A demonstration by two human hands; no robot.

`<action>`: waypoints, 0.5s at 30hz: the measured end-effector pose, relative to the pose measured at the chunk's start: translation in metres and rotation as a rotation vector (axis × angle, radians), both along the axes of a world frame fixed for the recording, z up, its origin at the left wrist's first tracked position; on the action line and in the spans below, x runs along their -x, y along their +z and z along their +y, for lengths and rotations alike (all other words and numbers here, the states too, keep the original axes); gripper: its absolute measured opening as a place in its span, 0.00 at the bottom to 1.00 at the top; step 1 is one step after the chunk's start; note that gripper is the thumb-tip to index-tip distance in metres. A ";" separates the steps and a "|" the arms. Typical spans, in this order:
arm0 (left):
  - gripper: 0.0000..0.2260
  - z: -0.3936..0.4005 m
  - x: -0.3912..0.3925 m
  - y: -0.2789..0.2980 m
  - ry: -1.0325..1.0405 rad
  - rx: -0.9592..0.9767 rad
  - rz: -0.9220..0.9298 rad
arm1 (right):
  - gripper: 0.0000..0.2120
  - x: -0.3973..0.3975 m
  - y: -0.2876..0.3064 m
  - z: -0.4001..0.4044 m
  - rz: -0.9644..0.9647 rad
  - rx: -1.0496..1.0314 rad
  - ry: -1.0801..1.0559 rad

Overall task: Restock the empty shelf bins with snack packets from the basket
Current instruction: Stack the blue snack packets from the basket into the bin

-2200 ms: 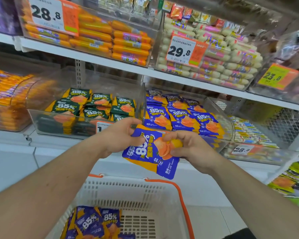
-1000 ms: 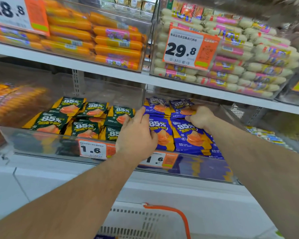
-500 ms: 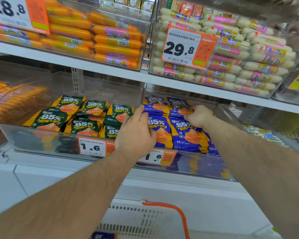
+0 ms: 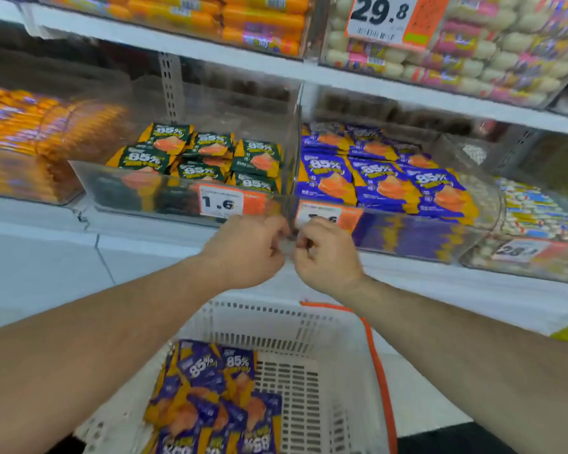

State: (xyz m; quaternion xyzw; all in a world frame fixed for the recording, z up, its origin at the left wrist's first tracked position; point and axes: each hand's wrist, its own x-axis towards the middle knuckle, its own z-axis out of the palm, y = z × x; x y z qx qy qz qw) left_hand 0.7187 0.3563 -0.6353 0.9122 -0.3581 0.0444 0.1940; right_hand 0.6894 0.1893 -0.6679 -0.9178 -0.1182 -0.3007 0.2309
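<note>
White shelving is filling the upper view; clear bins are being carried on two levels. The top level is cut off by the frame edge: orange sausage sticks at left, pale pink-labelled sticks behind a 29.8 price tag at right. On the lower level, a bin of orange packs is blurred at far left; a bin of green packets is sitting beside a bin of blue snack packets, a clear divider between them. A further bin at right is too blurred to be read. A white basket with an orange handle is being seen below, with more blue packets lying in its left part; its near edge is cropped. Both hands are being held close together in front of the bins' lower edge, above the basket. The left hand and right hand are curled, fingertips nearly meeting; motion blur is hiding whether anything is being pinched, so the grip cannot be told
</note>
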 end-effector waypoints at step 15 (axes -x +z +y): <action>0.04 0.035 -0.003 -0.107 -0.151 -0.845 0.600 | 0.17 0.061 -0.275 0.037 1.557 0.068 -0.189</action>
